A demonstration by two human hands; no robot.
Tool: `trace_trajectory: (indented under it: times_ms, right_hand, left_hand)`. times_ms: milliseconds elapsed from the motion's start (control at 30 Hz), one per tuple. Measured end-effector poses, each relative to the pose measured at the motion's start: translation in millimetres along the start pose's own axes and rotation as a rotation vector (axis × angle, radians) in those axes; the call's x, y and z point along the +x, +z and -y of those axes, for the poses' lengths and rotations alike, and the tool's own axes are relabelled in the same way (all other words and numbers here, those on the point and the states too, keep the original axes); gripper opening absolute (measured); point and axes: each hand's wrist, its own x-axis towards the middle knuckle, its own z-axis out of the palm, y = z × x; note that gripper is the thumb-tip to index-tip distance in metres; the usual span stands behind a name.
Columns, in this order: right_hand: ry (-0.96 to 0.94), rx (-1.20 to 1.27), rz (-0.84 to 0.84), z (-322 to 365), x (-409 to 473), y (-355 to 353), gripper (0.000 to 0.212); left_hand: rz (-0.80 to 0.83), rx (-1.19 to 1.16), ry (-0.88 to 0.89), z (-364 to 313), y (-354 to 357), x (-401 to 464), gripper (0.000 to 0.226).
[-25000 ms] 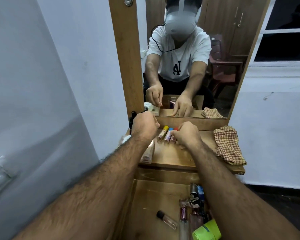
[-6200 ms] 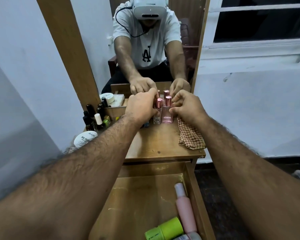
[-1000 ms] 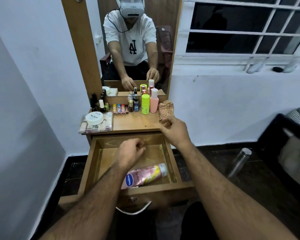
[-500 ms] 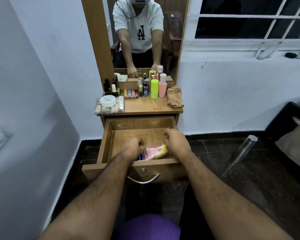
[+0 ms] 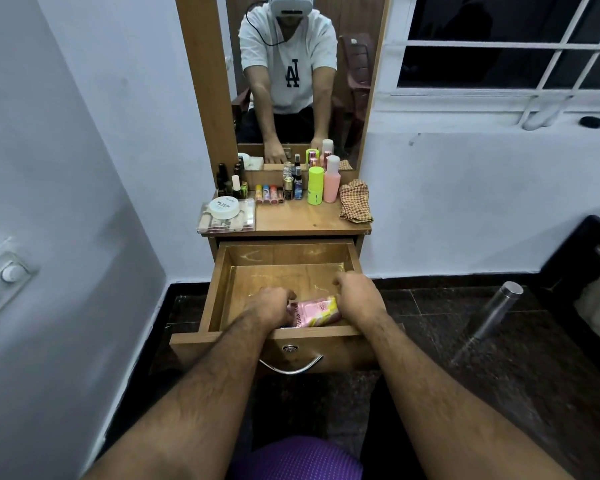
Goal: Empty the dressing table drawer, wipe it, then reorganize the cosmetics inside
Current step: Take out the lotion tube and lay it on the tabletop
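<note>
The wooden drawer stands pulled out below the dressing table top. A pink and yellow lotion bottle lies on its side at the drawer's front. My left hand closes on its left end and my right hand on its right end. The rest of the drawer floor is bare wood. On the table top stand a lime green bottle, a pink bottle, several small tubes, dark nail polish bottles and a clear case with a white jar on it.
A checked cloth lies at the table top's right edge. The mirror rises behind the cosmetics. A steel bottle stands on the dark floor to the right, with a dark piece of furniture beyond it. A white wall runs along the left.
My right hand came down from the table top's edge into the drawer. Both hands have closed on the ends of the lotion bottle. The view pulled back from the table.
</note>
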Motion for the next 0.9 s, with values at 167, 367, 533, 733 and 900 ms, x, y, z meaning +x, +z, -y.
trace_trajectory:
  times_ms: [167,367,533,733,900]
  right_hand:
    - [0.01,-0.027,0.016,1,-1,-1,0.028]
    - [0.014,-0.005,0.022,1,-1,-1,0.032]
    - [0.023,0.08,-0.054,3,-1,-4,0.026]
    - [0.122,0.256,-0.251,0,1,-10,0.018]
    - [0.233,0.793,-0.087,-1,8,-11,0.036]
  left_hand:
    - [-0.014,0.001,-0.002,1,0,1,0.063]
    - [-0.013,-0.009,0.019,2,-3,0,0.037]
    - [-0.126,-0.126,0.056,3,-4,-2,0.018]
    - [-0.384,-0.72,0.005,-1,-16,-6,0.009]
    - [-0.276,-1.432,-0.086,-23,-39,-16,0.018]
